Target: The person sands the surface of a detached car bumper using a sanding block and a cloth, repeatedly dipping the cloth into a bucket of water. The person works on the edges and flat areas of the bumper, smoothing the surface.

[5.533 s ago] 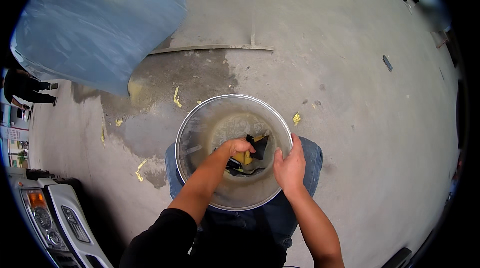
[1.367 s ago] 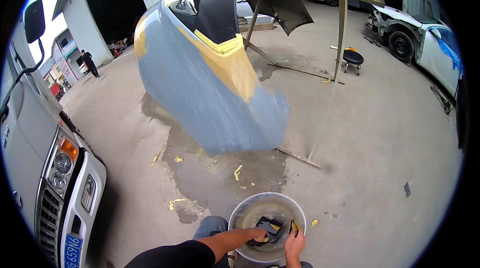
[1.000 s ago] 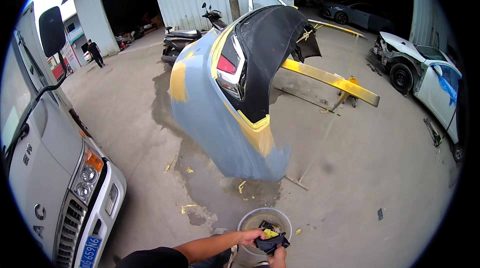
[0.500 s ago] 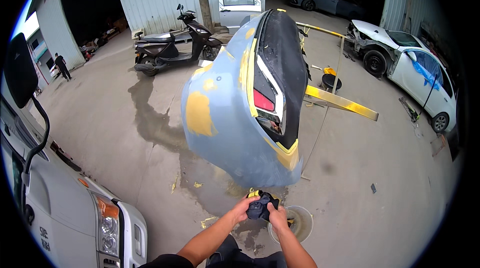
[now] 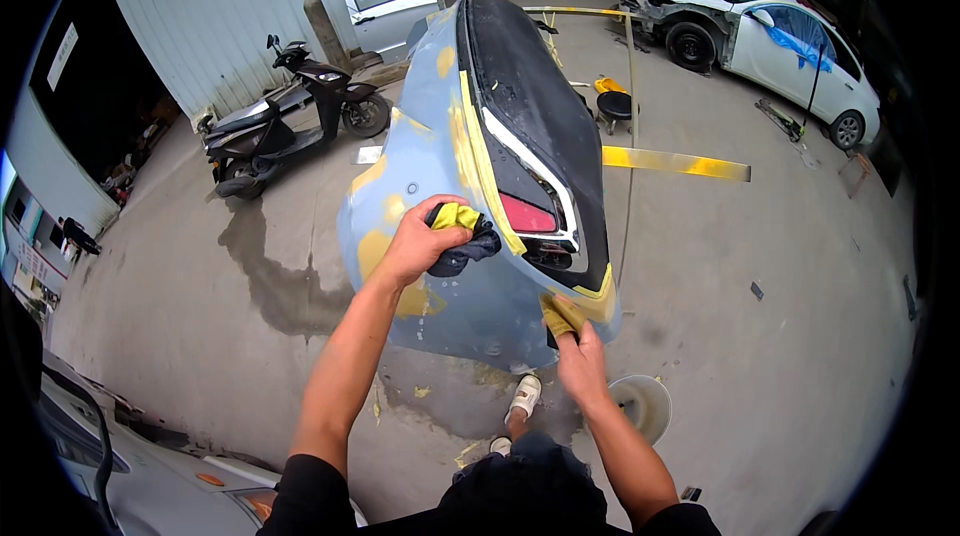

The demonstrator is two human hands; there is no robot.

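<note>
A grey-blue car bumper (image 5: 465, 321) with tan filler patches stands in front of me, with a black upper section and a red-and-white tail light (image 5: 528, 210). My left hand (image 5: 412, 248) is closed on a wadded dark cloth (image 5: 466, 254) with a yellow part, held over the bumper's painted side. In my right hand (image 5: 583, 364) is a folded yellow-brown piece of sandpaper (image 5: 563, 314), at the lower corner below the tail light. Yellow masking tape (image 5: 487, 171) runs along the light's edge. Water drops dot the painted surface.
A bucket (image 5: 643, 408) stands by my right forearm. A yellow-and-silver stand arm (image 5: 690, 164) juts out to the right of the bumper. Farther back are a scooter (image 5: 290, 121), a white car (image 5: 770, 41) and a black stool (image 5: 615, 106). A white vehicle (image 5: 190, 481) is at lower left.
My hands were together over the bucket and have parted. The left has risen to the bumper's side with the cloth; the right has moved to its lower corner with the sandpaper.
</note>
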